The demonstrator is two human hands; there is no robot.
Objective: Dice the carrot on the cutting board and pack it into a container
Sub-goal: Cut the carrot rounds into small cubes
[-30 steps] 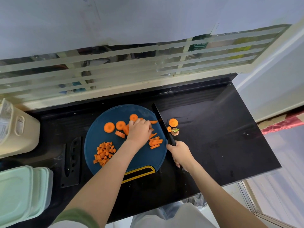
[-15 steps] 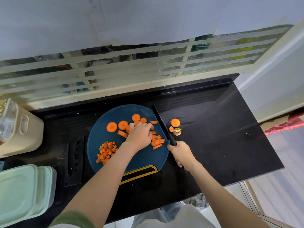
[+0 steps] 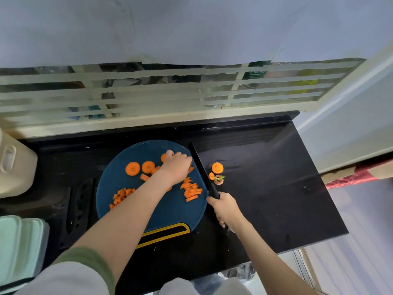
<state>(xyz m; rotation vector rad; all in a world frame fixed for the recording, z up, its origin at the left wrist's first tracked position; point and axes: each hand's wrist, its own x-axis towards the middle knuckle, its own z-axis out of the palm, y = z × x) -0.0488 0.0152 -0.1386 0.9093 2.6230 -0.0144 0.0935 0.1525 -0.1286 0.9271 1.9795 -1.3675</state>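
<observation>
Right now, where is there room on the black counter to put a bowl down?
The counter is bare right of the carrot ends, out to its edge. The cutting board is crowded: carrot pieces, left hand, knife.

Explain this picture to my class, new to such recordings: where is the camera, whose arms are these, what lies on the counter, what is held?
No machine: a camera on a person's head looks down at their arms. On the black counter lies a round dark blue cutting board with orange carrot rounds, strips and a diced pile. The right hand grips a black knife. The left hand rests bent-fingered on carrot pieces beside the blade. Pale green plastic containers stand at left.
</observation>
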